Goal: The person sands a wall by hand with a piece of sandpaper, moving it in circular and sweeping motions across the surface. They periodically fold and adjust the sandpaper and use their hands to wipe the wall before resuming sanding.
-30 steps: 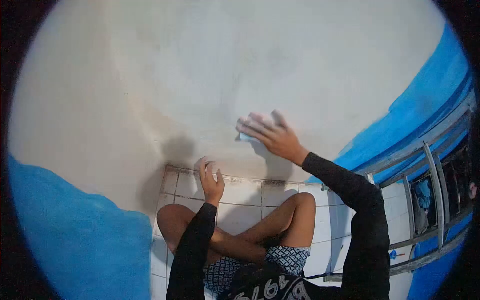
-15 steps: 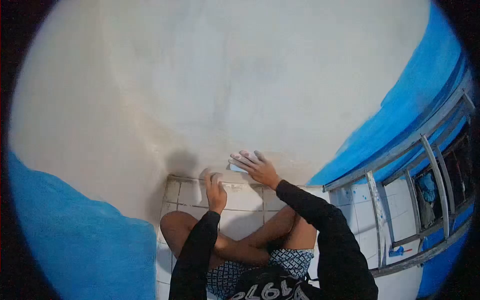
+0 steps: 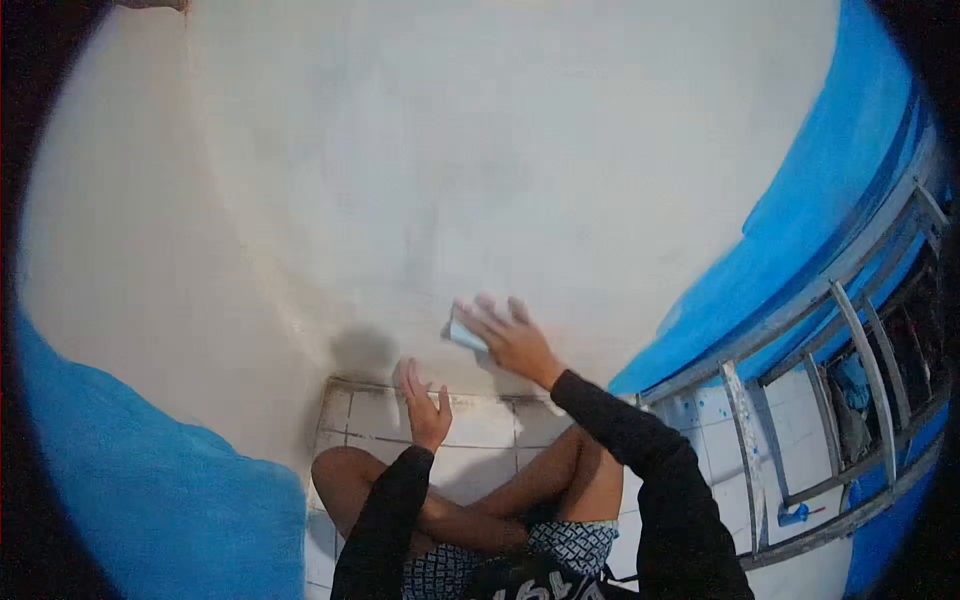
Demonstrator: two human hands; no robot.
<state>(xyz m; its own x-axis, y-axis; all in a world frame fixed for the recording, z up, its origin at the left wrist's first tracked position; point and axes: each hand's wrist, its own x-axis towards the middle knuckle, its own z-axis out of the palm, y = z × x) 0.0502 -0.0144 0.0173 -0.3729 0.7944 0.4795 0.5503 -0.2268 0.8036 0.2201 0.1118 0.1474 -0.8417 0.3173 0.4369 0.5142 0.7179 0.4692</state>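
Note:
My right hand (image 3: 512,342) lies over the lower part of the whitish wall (image 3: 560,180). Under its fingers is a small pale-blue piece of sandpaper (image 3: 465,336), held flat against the wall surface, its left edge showing past the fingers. Those fingers look slightly blurred, with whitish tips. My left hand (image 3: 424,408) is raised just above the floor edge, fingers stretched upward close to the wall and the thumb apart, with nothing in it. A dark shadow falls on the wall to its upper left.
My crossed legs (image 3: 350,480) rest on the white tiled floor (image 3: 480,470). A paint-spattered ladder (image 3: 740,430) lies along the right, with a small blue-and-red item (image 3: 797,514) beside its rails. Bright blue paint covers the lower left wall (image 3: 170,490) and the right wall (image 3: 810,180).
My right hand and the sandpaper have shifted slightly left, tilting so more of the sheet shows. My left fingers have straightened. The view has tipped upward a little.

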